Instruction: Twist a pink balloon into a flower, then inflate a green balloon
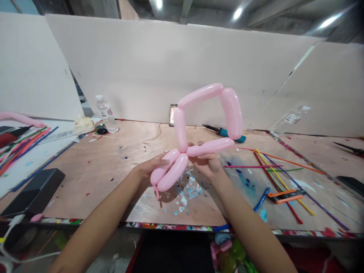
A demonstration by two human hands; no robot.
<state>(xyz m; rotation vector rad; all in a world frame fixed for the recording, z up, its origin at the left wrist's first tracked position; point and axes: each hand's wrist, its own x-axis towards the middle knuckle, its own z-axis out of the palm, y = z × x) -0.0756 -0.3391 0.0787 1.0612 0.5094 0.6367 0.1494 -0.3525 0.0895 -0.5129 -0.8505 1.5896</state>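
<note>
A pink twisted modelling balloon [179,131] is held up above the table between my two hands. Its upper segments form a large four-sided loop, and two shorter segments lie side by side at the lower left, ending in a knotted tail. My left hand [152,165] is closed on the short segments, its fingers partly behind them. My right hand [206,161] grips the lower segment of the loop near the central twist, with fingertips showing above it.
A teal hand pump [223,132] lies behind the balloon. Uninflated balloons [280,178] and an orange-handled tool [286,196] are at right. Water bottles [106,113] stand at both sides. A black box [32,193] sits front left. White boards [182,68] wall the back.
</note>
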